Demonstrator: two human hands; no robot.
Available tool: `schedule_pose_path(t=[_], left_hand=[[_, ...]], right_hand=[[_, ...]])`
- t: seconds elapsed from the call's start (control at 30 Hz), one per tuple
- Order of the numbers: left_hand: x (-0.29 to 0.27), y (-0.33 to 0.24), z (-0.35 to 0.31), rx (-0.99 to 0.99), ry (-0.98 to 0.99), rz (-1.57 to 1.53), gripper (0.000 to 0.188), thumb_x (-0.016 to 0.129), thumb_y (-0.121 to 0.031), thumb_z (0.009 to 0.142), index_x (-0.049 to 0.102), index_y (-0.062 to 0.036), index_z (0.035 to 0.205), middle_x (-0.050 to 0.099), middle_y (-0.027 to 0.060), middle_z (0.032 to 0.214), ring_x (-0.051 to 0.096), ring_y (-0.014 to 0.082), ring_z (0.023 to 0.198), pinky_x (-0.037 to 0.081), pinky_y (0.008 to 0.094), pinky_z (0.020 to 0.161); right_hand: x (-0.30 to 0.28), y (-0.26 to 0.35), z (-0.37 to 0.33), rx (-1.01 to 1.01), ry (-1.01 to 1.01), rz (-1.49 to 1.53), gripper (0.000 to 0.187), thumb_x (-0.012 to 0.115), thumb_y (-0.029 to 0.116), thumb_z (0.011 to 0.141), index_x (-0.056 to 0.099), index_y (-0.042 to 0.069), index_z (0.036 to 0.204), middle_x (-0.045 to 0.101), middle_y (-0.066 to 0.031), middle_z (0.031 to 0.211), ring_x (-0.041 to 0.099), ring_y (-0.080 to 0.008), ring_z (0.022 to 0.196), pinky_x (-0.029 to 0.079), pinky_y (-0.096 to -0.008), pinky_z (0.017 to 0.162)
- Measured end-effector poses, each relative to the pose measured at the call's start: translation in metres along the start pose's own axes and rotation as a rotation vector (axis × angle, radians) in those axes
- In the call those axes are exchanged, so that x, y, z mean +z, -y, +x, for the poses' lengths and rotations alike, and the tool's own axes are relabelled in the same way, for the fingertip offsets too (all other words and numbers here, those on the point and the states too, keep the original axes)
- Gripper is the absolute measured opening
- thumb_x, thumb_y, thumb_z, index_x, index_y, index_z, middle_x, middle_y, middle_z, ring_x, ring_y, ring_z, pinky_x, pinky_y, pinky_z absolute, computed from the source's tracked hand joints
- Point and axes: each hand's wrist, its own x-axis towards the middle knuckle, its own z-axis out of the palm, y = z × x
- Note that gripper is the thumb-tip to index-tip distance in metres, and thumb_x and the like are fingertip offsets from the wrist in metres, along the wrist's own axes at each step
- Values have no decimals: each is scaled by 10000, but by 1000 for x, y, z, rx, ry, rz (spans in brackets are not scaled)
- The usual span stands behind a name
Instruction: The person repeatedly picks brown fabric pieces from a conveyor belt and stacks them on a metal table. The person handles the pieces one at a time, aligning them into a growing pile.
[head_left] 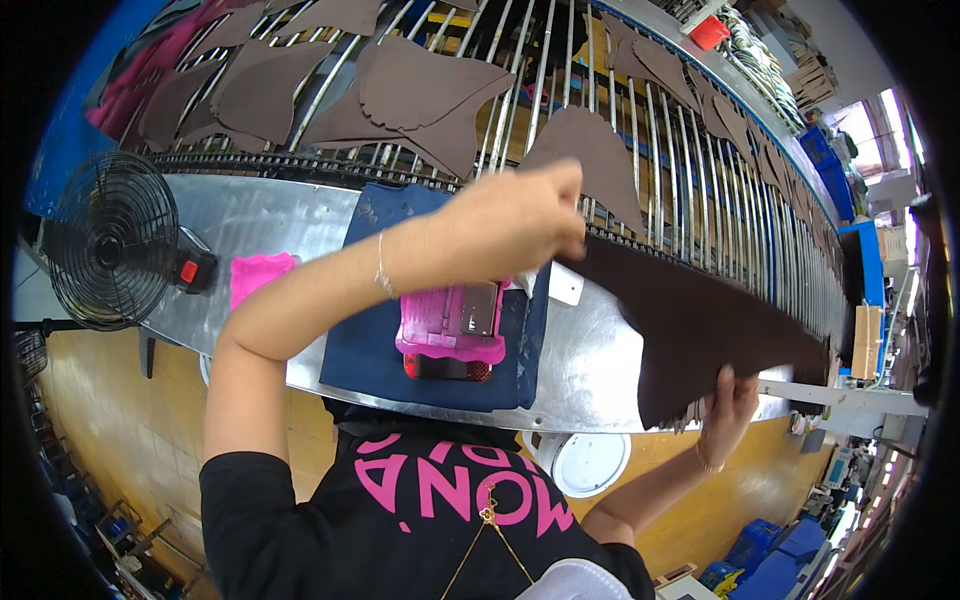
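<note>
A dark brown cut piece of sheet material, leather or fabric (pixel 705 315), hangs stretched between my two hands at the right of the metal table. My left hand (pixel 540 215) reaches across the front of the conveyor and pinches its upper left corner. Closed around its lower edge, near the table's front, is my right hand (pixel 731 405), with the fingertips partly hidden behind the piece. Just beyond my left hand, a similar brown piece (pixel 590 155) lies on the conveyor's metal bars.
More brown pieces (pixel 425 90) lie along the bar conveyor (pixel 660 130). On the table, a pink plastic basket (pixel 455 350) sits on a folded navy cloth (pixel 350 340), with a pink tray (pixel 260 272) to its left. A black fan (pixel 108 243) stands at the left end.
</note>
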Motion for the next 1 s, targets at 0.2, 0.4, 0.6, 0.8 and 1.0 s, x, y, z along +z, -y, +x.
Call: schedule_pose_path(t=[0.2, 0.4, 0.6, 0.8, 1.0], left_hand=[[-62, 33, -5, -333, -456, 21, 324, 735, -333, 774, 681, -95, 987, 545, 61, 941, 557, 168, 780, 450, 287, 662], [-90, 36, -76, -567, -517, -53, 280, 711, -147, 816, 645, -82, 1080, 481, 16, 898, 360, 12, 527, 299, 174, 471], [-96, 39, -121, -704, -535, -108, 265, 683, -124, 847, 628, -60, 1098, 454, 8, 920, 355, 14, 504, 279, 173, 460], [-86, 37, -115, -708, -507, -150, 289, 673, -96, 852, 609, -72, 1133, 446, -1, 922, 363, 11, 517, 279, 171, 463], [-67, 44, -102, -633, -426, -256, 297, 636, -45, 870, 591, -75, 1163, 437, -22, 928, 372, 7, 616, 303, 155, 508]], right_hand=[[115, -28, 93, 62, 25, 527, 354, 615, 76, 898, 451, 95, 1210, 535, 16, 742, 497, -54, 506, 400, -178, 412], [233, -106, 166, 305, 103, 831, 267, 527, -2, 919, 415, 100, 1138, 559, -55, 865, 629, -171, 659, 565, -269, 539], [284, -137, 178, 502, 63, 847, 231, 541, 26, 915, 373, 56, 1070, 548, -131, 937, 663, -247, 738, 609, -336, 593], [222, -100, 145, 397, 57, 667, 299, 672, 222, 877, 443, 64, 989, 610, -105, 703, 605, -152, 547, 505, -248, 455], [27, -87, 80, 20, -545, 142, 198, 651, 222, 893, 574, 43, 930, 639, -34, 710, 598, -92, 574, 486, -216, 516]])
